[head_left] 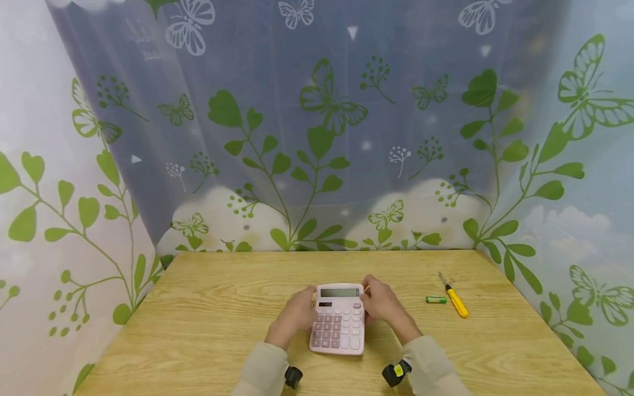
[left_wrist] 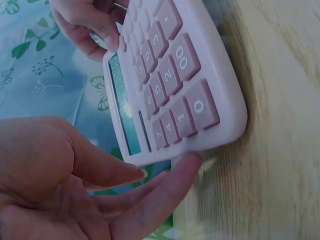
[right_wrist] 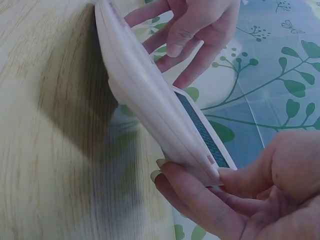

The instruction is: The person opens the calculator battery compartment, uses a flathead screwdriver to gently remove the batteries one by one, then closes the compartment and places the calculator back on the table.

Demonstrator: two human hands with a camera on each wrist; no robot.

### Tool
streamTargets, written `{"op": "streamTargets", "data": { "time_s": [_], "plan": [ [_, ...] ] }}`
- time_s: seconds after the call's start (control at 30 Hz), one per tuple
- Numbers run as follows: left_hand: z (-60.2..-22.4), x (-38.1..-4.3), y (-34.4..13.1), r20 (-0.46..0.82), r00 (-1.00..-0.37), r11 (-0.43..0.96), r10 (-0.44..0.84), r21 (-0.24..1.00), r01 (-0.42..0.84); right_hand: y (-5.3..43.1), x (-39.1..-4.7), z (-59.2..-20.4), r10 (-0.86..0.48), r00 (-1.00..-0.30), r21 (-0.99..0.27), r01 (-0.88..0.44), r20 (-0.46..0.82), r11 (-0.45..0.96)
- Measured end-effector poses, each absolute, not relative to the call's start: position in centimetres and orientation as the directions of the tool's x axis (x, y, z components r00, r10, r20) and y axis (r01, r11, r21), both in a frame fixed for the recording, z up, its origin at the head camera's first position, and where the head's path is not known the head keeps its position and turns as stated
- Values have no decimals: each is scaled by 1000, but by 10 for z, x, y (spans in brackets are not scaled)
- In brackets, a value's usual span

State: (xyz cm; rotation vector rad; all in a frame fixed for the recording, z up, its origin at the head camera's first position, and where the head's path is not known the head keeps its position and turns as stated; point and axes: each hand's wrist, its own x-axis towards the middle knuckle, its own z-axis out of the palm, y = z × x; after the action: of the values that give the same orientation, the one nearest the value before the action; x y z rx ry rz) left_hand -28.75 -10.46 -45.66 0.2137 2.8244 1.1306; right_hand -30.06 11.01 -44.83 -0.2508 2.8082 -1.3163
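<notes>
A pink calculator (head_left: 339, 319) is held tilted over the wooden table, its display end raised and its keys facing up. My right hand (head_left: 383, 302) pinches the upper right corner, thumb on the front beside the display and fingers (right_wrist: 187, 187) behind. At the left side is my left hand (head_left: 297, 313), its fingers fairly straight. In the left wrist view one fingertip meets the calculator's side edge, while the thumb (left_wrist: 117, 167) lies close to the display corner. The right wrist view shows the calculator's pale side and part of its back, with a shadow below.
On the wooden table (head_left: 213, 297), to the right of the hands, lies a small green battery (head_left: 436, 300). Beside it is a screwdriver (head_left: 457, 301) with a yellow handle. A patterned curtain (head_left: 267, 181) hangs behind the table's far edge.
</notes>
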Motion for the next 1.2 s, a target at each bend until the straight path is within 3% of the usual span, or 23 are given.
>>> {"op": "streamTargets", "data": {
  "time_s": [0.37, 0.7, 1.2],
  "plan": [
    [-457, -287, -113, -95, -968, 616, 232, 785, 71, 110, -299, -447, -165, -984, -766, -152, 61, 624],
    [-457, -286, -119, -154, -943, 598, 294, 800, 56, 111, -300, -450, -169, -984, -761, -152, 57, 630],
    [-457, -284, -118, -162, -943, 598, 290, 800, 46, 114, -303, -453, -210, -974, -744, -200, 82, 638]
  ]
}}
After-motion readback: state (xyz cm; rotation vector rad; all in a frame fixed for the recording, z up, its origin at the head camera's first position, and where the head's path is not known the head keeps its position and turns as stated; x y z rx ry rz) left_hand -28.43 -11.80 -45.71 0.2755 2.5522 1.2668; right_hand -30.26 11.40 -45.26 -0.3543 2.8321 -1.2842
